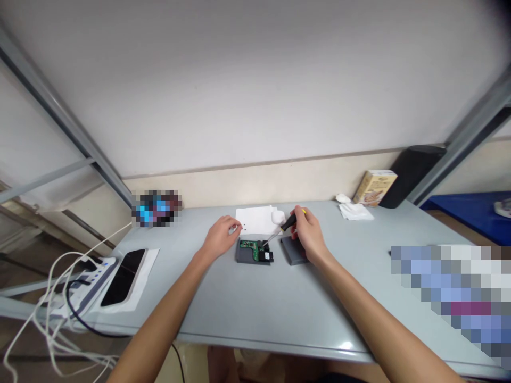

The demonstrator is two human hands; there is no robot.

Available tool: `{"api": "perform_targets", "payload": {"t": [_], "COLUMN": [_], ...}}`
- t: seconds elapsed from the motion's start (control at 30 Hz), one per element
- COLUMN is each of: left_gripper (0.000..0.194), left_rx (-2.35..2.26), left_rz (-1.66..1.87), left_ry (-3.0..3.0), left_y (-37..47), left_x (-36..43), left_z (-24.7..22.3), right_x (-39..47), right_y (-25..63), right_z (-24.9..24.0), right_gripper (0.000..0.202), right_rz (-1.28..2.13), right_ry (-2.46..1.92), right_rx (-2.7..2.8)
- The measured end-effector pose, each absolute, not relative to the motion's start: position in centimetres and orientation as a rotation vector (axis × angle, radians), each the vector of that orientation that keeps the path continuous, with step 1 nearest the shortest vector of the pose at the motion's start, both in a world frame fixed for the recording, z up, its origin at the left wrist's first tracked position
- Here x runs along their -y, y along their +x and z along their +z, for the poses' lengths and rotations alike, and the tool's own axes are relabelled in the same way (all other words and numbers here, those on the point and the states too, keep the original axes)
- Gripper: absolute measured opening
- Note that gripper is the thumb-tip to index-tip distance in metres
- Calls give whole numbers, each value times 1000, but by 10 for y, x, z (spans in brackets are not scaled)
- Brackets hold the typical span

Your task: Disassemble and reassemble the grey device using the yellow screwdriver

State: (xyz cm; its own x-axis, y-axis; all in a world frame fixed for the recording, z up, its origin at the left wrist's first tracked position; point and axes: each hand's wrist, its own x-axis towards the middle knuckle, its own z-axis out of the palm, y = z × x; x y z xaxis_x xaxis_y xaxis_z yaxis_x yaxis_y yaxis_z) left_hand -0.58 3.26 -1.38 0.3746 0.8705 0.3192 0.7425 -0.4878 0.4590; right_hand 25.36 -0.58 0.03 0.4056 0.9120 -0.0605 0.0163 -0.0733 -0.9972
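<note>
On the desk [239, 308] lies the opened device [245, 255], a screwdriver [288, 222], wrapped tightly by the right hand [310, 232], slanting seemingly to reach inside, the left hand [222, 236] nearly pinched beside it, any hold unclear

Two long, slender, bare forearms are stretched from the near edge toward the middle of the scene, the left forearm [170, 306] slanted in from the left, the right forearm [371, 314] from the right. The bare left hand [221, 236] is turned inward, its thumb and forefinger curved toward each other; whether the tips are pressed together cannot be told. The bare right hand [311, 234] is held farther right, its fingers curled into a closed grip and angled leftward. Both wrists are bared, and the hands are kept apart.
</note>
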Motion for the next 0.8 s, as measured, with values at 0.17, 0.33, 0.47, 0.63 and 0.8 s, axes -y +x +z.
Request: {"api": "perform_targets", "payload": {"t": [0.17, 0.33, 0.47, 0.63, 0.8], "left_gripper": [19, 25, 28, 28, 28], "left_rx": [-1529, -1541, -1546, -1385, -1222], "left_rz": [602, 389, 340, 371, 264], "left_ry": [2496, 2566, 2578, 2736, 2879], "left_y": [-9, -13, -12, 14, 45], "left_x": [-59, -73, -70, -68, -75], "left_z": [-8, -9, -7, -3, -8], "right_x": [5, 1, 0, 0, -2], "right_y": [252, 254, 254, 253, 254], "right_z": [0, -8, -10, -12, -13], "right_gripper": [34, 37, 41, 44, 41], "right_rz": [898, 876, 840, 812, 800], "right_ry": [-1453, -1428, -1423, -1411, -1416], "right_rx": [916, 927, 947, 958, 947]}}
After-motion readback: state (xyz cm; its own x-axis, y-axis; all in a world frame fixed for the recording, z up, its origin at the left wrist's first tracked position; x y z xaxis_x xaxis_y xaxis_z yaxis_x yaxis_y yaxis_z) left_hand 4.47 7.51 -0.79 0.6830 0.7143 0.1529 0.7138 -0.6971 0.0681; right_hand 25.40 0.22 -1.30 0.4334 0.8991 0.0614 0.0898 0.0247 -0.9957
